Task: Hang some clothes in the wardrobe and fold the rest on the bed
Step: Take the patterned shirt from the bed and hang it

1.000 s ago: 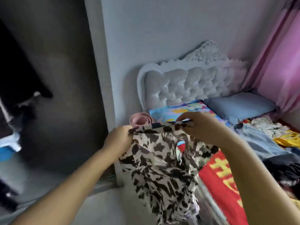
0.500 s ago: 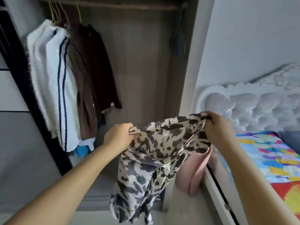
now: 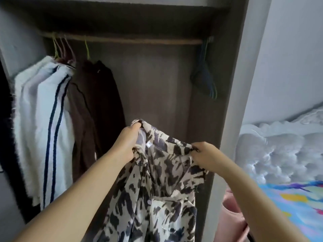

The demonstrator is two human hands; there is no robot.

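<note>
Patterned shirt [image 3: 157, 186] held up by both hands in front of the open wardrobe [image 3: 157, 95].

The left hand [image 3: 128, 140] grips one bunched end of the shirt's collar edge, raised a little higher; the right hand [image 3: 204, 155] pinches the other end, and the fabric hangs down between and below them. Above the hands runs the rail [image 3: 122, 39]. Up and to the left of the left hand hang a brown garment [image 3: 97, 105] and white garments with dark stripes [image 3: 43, 119]. Above the right hand, empty hangers [image 3: 206, 81] dangle at the rail's end. Right of the right hand are the bed's white tufted headboard [image 3: 279, 154] and a colourful sheet [image 3: 288, 203], with a pink roll [image 3: 232, 217] below.
</note>
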